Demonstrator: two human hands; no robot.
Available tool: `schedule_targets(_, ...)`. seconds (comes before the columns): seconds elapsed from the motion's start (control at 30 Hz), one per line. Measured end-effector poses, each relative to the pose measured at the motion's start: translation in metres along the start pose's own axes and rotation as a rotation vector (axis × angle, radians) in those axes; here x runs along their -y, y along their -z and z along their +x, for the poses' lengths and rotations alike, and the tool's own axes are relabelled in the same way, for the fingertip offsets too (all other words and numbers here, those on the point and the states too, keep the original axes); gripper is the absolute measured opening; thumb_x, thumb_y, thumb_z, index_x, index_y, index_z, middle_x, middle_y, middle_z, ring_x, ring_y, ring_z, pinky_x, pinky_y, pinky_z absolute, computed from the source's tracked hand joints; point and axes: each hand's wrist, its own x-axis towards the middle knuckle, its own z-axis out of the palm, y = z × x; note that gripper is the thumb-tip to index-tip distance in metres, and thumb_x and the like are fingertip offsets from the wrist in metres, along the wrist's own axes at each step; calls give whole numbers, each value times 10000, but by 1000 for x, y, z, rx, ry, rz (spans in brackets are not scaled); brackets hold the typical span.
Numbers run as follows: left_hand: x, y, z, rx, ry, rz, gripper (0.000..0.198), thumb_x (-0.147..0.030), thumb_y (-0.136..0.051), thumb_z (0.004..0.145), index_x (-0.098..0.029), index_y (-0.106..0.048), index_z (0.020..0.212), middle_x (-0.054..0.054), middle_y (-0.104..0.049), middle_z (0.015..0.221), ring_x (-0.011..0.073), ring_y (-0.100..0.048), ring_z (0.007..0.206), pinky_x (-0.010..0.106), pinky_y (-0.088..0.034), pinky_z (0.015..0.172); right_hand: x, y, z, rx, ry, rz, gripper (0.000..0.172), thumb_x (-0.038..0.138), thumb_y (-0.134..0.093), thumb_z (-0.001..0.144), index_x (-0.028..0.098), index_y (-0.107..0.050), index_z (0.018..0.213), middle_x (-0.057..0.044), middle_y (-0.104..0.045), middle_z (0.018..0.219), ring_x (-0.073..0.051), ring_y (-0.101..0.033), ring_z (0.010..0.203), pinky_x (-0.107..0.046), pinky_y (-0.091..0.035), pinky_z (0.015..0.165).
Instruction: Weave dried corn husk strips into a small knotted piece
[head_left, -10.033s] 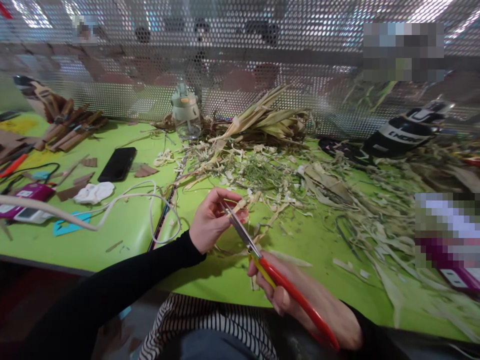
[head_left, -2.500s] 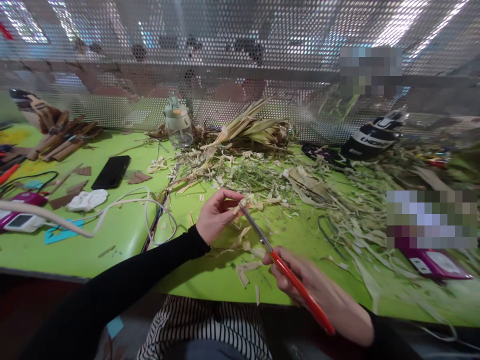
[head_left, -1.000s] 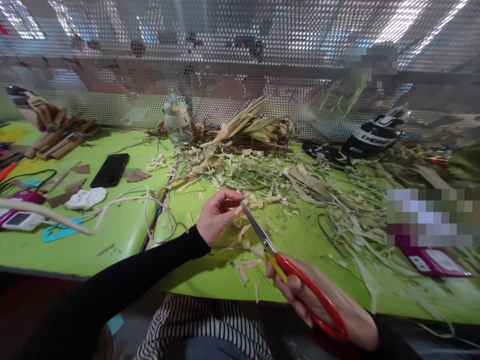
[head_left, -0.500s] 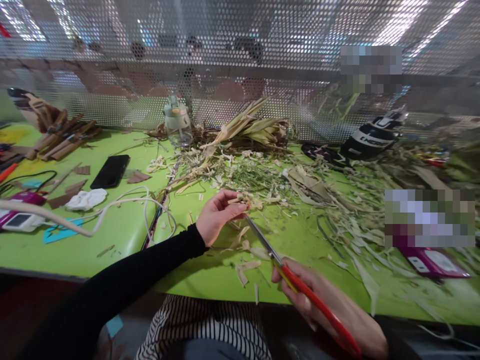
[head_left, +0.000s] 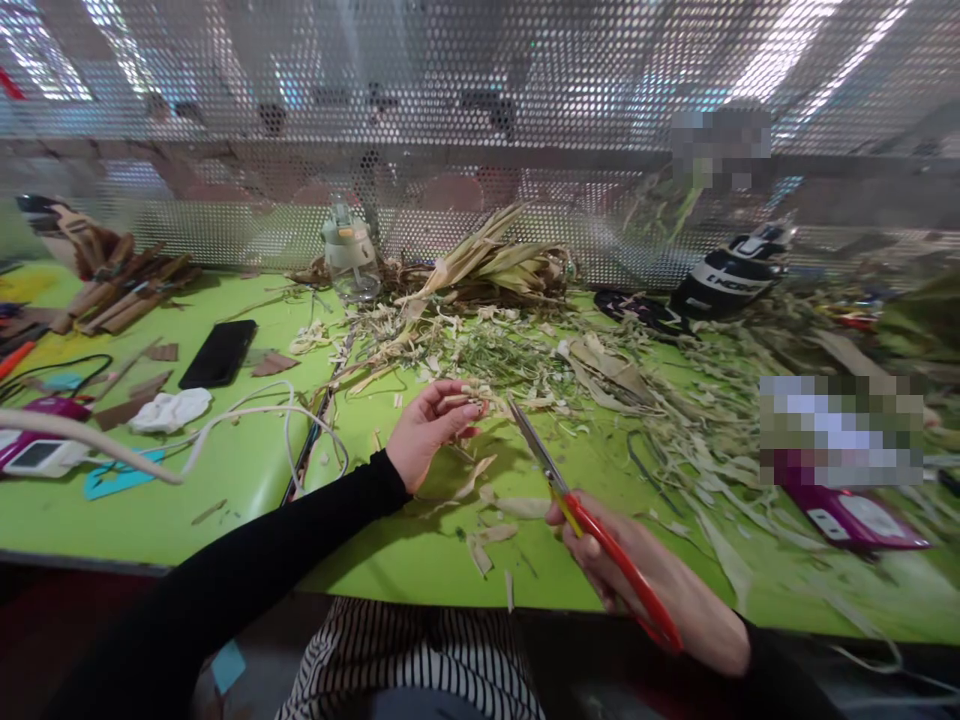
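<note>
My left hand (head_left: 431, 430) pinches a small bundle of pale dried husk strips (head_left: 480, 395) between thumb and fingers, just above the green table. Its exact shape is partly hidden by the fingers. Closed around the red handles of a pair of scissors (head_left: 551, 470) is my right hand (head_left: 637, 570). The blades point up and left, their tips a little to the right of the husk bundle and apart from it. Loose husk scraps (head_left: 487, 545) lie on the table below both hands.
Beyond my hands spreads a heap of green and cream shreds (head_left: 487, 350), with a husk bundle (head_left: 495, 260) behind. A clear bottle (head_left: 351, 250), black bottle (head_left: 731, 275), phone (head_left: 219, 353), white cable (head_left: 289, 410) and purple power strip (head_left: 847, 510) surround the work area. A perforated screen (head_left: 450, 130) stands behind.
The scissors' tips have moved from beside the left fingers up and to the right, away from the husk bundle. My left hand keeps its pinch, shifting only slightly.
</note>
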Motion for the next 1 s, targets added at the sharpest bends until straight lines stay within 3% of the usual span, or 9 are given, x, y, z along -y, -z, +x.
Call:
schedule_targets(0.2, 3, 3, 2, -22, 34, -5, 363, -226, -783, 634, -157, -552, 906, 40, -703, 837, 140, -666, 718, 279, -518, 694, 2, 5, 12, -147, 47, -206, 448, 642, -497, 775, 199, -495, 847, 32, -495, 590, -103, -459, 446, -230, -404, 416)
schedule_targets(0.33, 4, 9, 11, -103, 1, -28, 355, -135, -756, 640, -162, -556, 932, -8, -669, 766, 106, -648, 696, 251, -516, 708, -2, 9, 30, -271, 113, -470, 414, 608, -489, 785, 202, -539, 843, -32, -641, 687, -180, -600, 574, -283, -466, 541)
schedule_targets(0.47, -1, 16, 23, -184, -19, -93, 339, -66, -740, 611, -165, -552, 876, -39, -624, 747, 84, -632, 709, 237, -514, 745, -8, 24, 53, -400, 1, -785, 383, 507, -490, 809, 172, -571, 975, -74, -684, 716, -234, -635, 580, -318, -468, 528)
schedule_targets(0.63, -7, 16, 26, -173, 11, -70, 316, -113, -756, 594, -156, -544, 825, 16, -652, 817, 132, -643, 756, 268, -524, 698, 6, 46, 66, -567, 116, -1106, 376, 444, -560, 797, 82, -635, 867, -225, -665, 944, -362, -613, 936, -465, -465, 817)
schedule_targets(0.7, -7, 12, 24, -154, 13, -54, 330, -130, -769, 584, -161, -557, 835, 5, -650, 840, 111, -630, 753, 241, -512, 691, 21, 41, 69, -594, 233, -948, 407, 467, -525, 829, 88, -627, 939, -220, -641, 1055, -344, -585, 1003, -477, -451, 855)
schedule_targets(0.77, -5, 8, 22, -135, 2, -37, 344, -135, -782, 569, -167, -568, 836, -22, -637, 834, 74, -608, 731, 191, -484, 677, 36, 26, 77, -376, 294, -584, 428, 497, -443, 881, 135, -589, 1056, -154, -653, 1061, -251, -621, 919, -403, -496, 782)
schedule_targets(0.8, -3, 6, 21, -127, -7, -28, 351, -137, -788, 561, -170, -574, 836, -35, -630, 824, 57, -595, 715, 168, -465, 660, 43, 16, 83, -259, 307, -424, 417, 506, -443, 880, 153, -583, 1054, -129, -664, 1031, -221, -630, 874, -378, -503, 763)
schedule_targets(0.9, 0, 4, 20, -114, -26, 2, 357, -164, -800, 548, -171, -585, 832, -48, -617, 791, 39, -556, 650, 148, -416, 595, 52, -14, 104, -232, 377, -78, 298, 460, -560, 817, 168, -559, 877, -62, -659, 870, -171, -612, 777, -333, -494, 748)
schedule_targets(1.0, -1, 5, 20, -95, -20, 28, 324, -211, -802, 560, -164, -595, 805, -38, -616, 744, 46, -526, 594, 171, -399, 568, 50, -31, 117, -152, 417, 202, 226, 399, -507, 842, 173, -505, 856, -23, -624, 795, -131, -590, 716, -295, -493, 719)
